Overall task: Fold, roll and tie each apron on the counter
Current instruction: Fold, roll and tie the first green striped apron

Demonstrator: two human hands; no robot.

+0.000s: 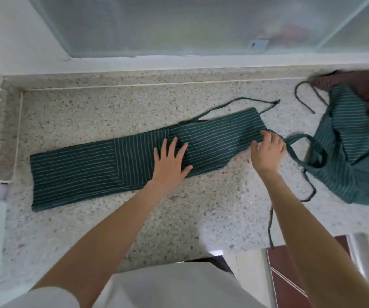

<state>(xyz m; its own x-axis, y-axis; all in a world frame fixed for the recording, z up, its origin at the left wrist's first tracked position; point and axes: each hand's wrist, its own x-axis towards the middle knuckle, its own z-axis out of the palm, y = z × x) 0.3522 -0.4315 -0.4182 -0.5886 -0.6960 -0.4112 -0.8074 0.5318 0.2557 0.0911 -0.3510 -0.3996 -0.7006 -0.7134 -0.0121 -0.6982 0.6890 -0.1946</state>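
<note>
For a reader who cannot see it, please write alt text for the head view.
Two bare hands work on a green striped apron folded into a long strip on a speckled counter. The left hand presses it flat; the right hand is at its end.

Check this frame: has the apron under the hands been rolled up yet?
No. The folded apron lies flat as a long strip on the counter, with the left hand pressing its middle.

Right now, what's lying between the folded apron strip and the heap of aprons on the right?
In the head view, only dark apron ties cross speckled counter between folded apron and heap; right hand rests there.
</note>
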